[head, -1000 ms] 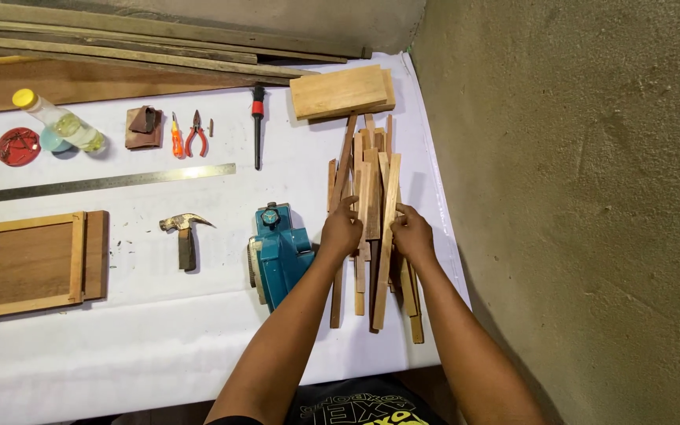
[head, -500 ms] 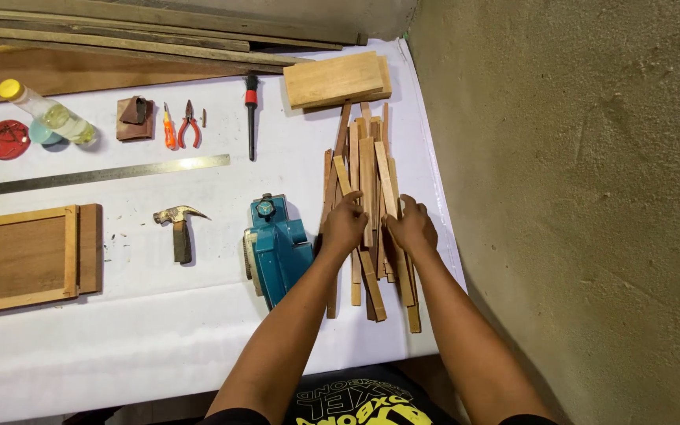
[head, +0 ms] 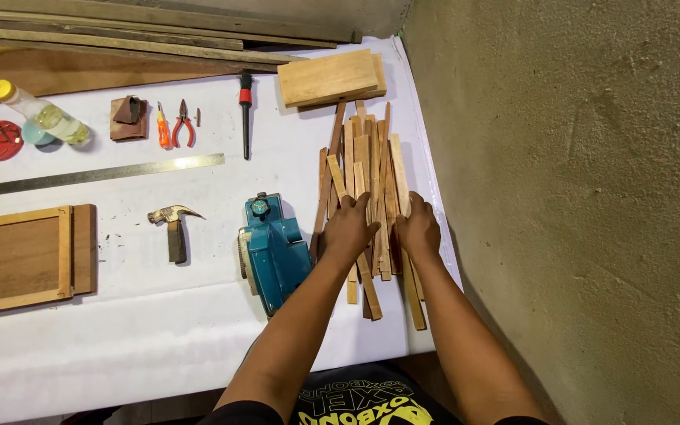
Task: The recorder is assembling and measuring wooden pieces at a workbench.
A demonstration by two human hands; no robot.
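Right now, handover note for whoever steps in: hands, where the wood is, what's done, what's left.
Left hand: flat on the pile of thin wooden strips, nothing gripped.
Right hand: flat on the same pile, at its right edge.
Strips lie roughly lengthwise at the right of the white table, between the teal power planer and the table's edge; wooden block lies beyond them.
Done: strips gathered into one pile.
Left: ends uneven, several strips skewed. Hammer untouched.
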